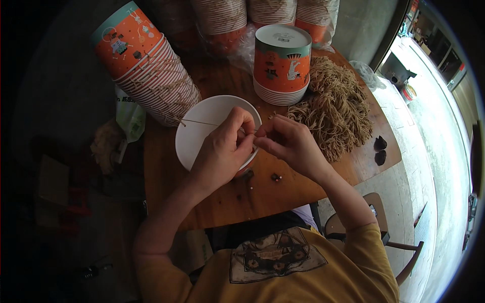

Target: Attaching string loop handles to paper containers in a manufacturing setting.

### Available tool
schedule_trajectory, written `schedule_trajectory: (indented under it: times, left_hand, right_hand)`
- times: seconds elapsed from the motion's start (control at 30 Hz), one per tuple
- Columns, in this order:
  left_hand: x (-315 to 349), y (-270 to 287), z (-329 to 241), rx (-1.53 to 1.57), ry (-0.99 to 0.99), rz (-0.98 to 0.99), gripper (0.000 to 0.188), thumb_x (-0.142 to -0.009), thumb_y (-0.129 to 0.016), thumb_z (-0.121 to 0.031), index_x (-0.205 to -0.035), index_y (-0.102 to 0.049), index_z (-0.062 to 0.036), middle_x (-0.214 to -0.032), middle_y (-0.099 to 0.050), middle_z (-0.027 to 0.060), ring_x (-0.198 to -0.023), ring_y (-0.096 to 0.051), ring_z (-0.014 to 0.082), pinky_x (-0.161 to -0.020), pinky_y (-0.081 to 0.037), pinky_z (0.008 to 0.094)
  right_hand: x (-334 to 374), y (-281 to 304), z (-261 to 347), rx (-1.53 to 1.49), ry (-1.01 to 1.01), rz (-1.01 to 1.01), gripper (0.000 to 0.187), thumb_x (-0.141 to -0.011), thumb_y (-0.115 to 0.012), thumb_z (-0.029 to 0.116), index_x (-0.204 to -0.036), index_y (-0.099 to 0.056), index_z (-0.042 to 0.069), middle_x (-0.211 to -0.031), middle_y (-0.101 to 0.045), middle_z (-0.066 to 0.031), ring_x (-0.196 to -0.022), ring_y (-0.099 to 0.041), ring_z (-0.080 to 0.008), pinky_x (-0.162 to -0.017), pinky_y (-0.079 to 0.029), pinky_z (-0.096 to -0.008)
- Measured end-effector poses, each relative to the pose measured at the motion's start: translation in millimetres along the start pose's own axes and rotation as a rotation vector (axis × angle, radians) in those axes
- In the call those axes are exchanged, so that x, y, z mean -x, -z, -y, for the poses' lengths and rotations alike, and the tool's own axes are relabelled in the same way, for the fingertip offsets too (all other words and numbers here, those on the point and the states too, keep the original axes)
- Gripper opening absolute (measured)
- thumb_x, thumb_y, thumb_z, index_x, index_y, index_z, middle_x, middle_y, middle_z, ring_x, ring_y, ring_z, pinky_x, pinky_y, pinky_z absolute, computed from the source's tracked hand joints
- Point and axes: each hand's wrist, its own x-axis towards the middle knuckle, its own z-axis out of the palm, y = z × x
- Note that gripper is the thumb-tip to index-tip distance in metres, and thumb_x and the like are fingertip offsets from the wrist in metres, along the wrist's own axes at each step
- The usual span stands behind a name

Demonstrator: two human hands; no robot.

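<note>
Head view: left hand (222, 145) and right hand (293, 144) pinched closed at three o'clock of white-lined bucket (199, 144) on bench (303, 189). Cord (199, 122) runs from left hand toward nine o'clock; right's grip hidden, cannot tell. Cord looks light, limp: pinch near end. Bucket likely dentable: support rim.

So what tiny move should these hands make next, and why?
Perhaps secure the cord at the white-lined bucket's right side. The cord runs from the bucket's left side toward the left hand, and that hand and the right hand meet near the right side, seemingly pinching the cord's other end, though that detail is too small to be sure.
</note>
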Motion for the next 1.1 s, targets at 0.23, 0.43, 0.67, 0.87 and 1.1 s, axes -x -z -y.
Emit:
schedule_trajectory:
  times: [0.23,0.43,0.67,0.87,1.1]
  left_hand:
    - [-5.2,6.9,5.5,0.233,0.07,0.068,0.019,-0.087,-0.052,0.005,-0.098,-0.04,-0.0034,-0.087,-0.052,0.0046,-0.075,-0.061,0.0126,-0.067,-0.052,0.0277]
    - [-6.7,11.4,4.1,0.151,0.019,0.114,0.019,-0.087,-0.051,0.005,-0.099,-0.039,-0.0033,-0.089,-0.052,0.0051,-0.077,-0.062,0.013,-0.069,-0.052,0.0275]
    - [-3.5,12.9,7.8,0.0,-0.089,0.028,0.017,-0.086,-0.052,0.004,-0.1,-0.043,-0.0027,-0.089,-0.053,0.0075,-0.079,-0.061,0.0163,-0.068,-0.05,0.0299]
    - [11.4,9.8,-8.1,-0.104,0.027,-0.117,0.018,-0.085,-0.056,0.002,-0.101,-0.051,-0.0009,-0.088,-0.055,0.0093,-0.076,-0.058,0.0172,-0.067,-0.048,0.0304]
    - [13.6,0.9,-6.7,-0.151,0.052,-0.078,0.017,-0.084,-0.06,-0.001,-0.099,-0.054,-0.0008,-0.089,-0.057,0.0109,-0.075,-0.06,0.023,-0.066,-0.05,0.0341]
  right_hand:
    - [-2.2,-3.6,4.8,0.003,-0.054,0.003,0.012,-0.082,-0.066,0.011,-0.087,-0.061,0.002,-0.074,-0.055,-0.003,-0.063,-0.051,-0.0095,-0.059,-0.044,-0.0256]
    - [-3.0,-4.0,9.4,0.135,-0.011,-0.023,0.013,-0.08,-0.066,0.013,-0.087,-0.062,0.003,-0.076,-0.058,-0.0061,-0.062,-0.055,-0.016,-0.059,-0.046,-0.0289]
    - [-4.5,-7.2,7.3,0.094,-0.07,0.006,0.014,-0.082,-0.065,0.014,-0.087,-0.061,0.002,-0.072,-0.06,-0.0062,-0.062,-0.058,-0.0127,-0.06,-0.047,-0.0278]
    - [-2.5,-9.0,5.0,0.025,-0.089,-0.031,0.015,-0.083,-0.064,0.015,-0.087,-0.061,0.001,-0.071,-0.06,-0.0062,-0.062,-0.056,-0.011,-0.059,-0.046,-0.0272]
    - [-2.8,-8.8,9.2,0.026,-0.086,-0.037,0.014,-0.08,-0.064,0.012,-0.086,-0.061,0.0,-0.075,-0.061,-0.0089,-0.065,-0.06,-0.0173,-0.061,-0.048,-0.0299]
